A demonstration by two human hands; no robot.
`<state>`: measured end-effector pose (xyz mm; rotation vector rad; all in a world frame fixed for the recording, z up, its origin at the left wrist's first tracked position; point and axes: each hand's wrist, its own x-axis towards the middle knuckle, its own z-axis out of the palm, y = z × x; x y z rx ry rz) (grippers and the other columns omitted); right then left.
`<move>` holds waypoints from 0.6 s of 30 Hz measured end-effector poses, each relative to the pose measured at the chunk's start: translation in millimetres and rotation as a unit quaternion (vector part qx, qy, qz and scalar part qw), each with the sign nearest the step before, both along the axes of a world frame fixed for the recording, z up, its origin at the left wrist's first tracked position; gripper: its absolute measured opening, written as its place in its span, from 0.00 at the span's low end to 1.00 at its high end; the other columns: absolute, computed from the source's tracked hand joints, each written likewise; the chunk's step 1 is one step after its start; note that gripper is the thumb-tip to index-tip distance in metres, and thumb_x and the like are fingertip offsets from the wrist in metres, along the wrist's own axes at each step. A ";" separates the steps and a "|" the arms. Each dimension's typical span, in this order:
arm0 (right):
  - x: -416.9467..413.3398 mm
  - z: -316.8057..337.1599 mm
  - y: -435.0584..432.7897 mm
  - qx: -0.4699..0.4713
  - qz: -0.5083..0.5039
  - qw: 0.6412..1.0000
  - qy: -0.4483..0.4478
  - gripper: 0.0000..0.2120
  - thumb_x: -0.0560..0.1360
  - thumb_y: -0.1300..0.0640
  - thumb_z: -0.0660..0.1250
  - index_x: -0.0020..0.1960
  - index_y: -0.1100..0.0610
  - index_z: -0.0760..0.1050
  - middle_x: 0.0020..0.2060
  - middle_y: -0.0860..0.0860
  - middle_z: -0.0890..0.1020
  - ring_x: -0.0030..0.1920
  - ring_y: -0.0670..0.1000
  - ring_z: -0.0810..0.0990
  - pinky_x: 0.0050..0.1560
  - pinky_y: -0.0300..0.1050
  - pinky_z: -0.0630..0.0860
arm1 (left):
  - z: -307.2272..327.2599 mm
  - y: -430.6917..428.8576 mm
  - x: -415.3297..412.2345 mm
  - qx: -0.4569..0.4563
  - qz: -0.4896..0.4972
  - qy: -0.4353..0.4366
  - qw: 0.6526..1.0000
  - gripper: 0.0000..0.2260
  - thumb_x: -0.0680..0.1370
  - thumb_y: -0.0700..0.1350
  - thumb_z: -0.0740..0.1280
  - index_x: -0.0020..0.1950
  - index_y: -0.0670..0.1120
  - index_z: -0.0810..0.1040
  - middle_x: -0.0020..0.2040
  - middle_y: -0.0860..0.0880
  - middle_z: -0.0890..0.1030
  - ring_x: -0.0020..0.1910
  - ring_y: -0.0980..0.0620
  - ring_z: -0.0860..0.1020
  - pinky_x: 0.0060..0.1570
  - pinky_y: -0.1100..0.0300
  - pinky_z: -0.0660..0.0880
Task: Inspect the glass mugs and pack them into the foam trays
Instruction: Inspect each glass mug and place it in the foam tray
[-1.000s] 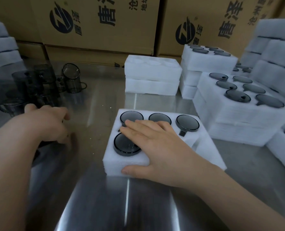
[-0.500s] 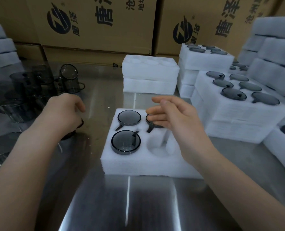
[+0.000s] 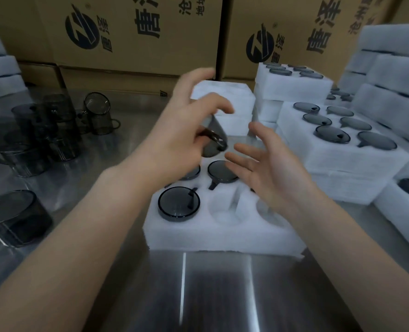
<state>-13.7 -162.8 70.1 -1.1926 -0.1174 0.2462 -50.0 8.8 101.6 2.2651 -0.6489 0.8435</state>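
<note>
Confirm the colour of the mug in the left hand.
The mug in the left hand is smoky dark grey, translucent; head view.

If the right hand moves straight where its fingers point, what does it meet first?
Probably the glass mug held by the left hand above the foam tray, though depth is unclear.
</note>
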 end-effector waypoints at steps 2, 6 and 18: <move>6.1 0.3 -5.1 0.021 0.061 0.998 -0.026 0.21 0.79 0.45 0.64 0.70 0.50 0.69 0.59 0.59 0.81 0.56 0.58 0.83 0.58 0.52 0.80 | -0.1 -12.1 1.6 0.040 -0.056 -0.009 0.998 0.23 0.70 0.23 0.65 0.60 0.43 0.77 0.75 0.43 0.57 0.57 0.55 0.73 0.51 0.63 0.76; 10.0 0.5 -6.5 0.036 0.085 0.995 -0.037 0.18 0.81 0.51 0.62 0.67 0.59 0.74 0.54 0.57 0.84 0.55 0.53 0.83 0.54 0.48 0.78 | -7.0 -23.8 4.0 0.054 -0.095 -0.028 0.994 0.26 0.70 0.23 0.64 0.64 0.42 0.75 0.75 0.40 0.57 0.57 0.54 0.73 0.52 0.61 0.75; 5.8 2.1 -5.0 0.087 0.089 0.991 -0.052 0.16 0.81 0.55 0.61 0.63 0.63 0.76 0.57 0.65 0.81 0.58 0.60 0.82 0.53 0.51 0.80 | -37.6 -6.5 22.7 -0.159 -0.048 0.181 0.969 0.29 0.67 0.49 0.78 0.66 0.56 0.73 0.63 0.61 0.76 0.66 0.63 0.72 0.67 0.61 0.67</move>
